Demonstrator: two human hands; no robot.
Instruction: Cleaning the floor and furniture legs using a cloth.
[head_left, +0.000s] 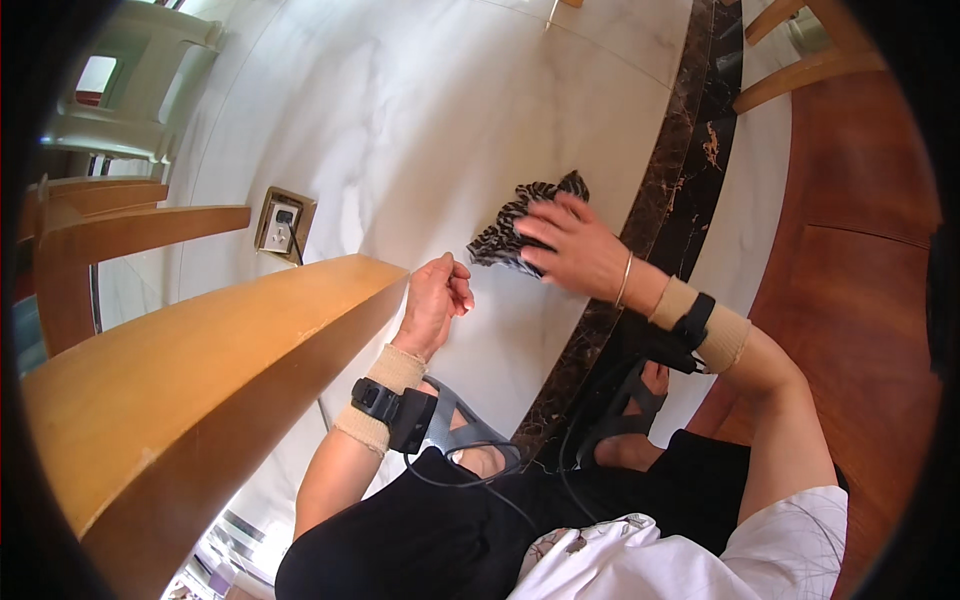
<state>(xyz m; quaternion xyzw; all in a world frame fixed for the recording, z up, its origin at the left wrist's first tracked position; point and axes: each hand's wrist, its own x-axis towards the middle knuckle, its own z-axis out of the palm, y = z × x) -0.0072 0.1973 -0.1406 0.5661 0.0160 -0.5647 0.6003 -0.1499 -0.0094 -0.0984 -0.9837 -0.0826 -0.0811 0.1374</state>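
My right hand [577, 247] lies over a crumpled black-and-white patterned cloth [505, 225], fingers pressed on it against the pale marble surface. The hand is slightly blurred, and the cloth sticks out past the fingertips and to the left. My left hand [433, 303] is to the left of the cloth and apart from it, beside the end of a wooden beam [250, 340]. Its fingers are curled in toward the thumb, and nothing shows between them.
A brass-framed socket [285, 225] with a black plug and cord sits beyond the beam. A dark marble strip [655, 170] crosses the pale surface. Reddish-brown wood [850, 250] fills the right side. Wooden rails [150, 222] and a white plastic chair [130, 80] stand left.
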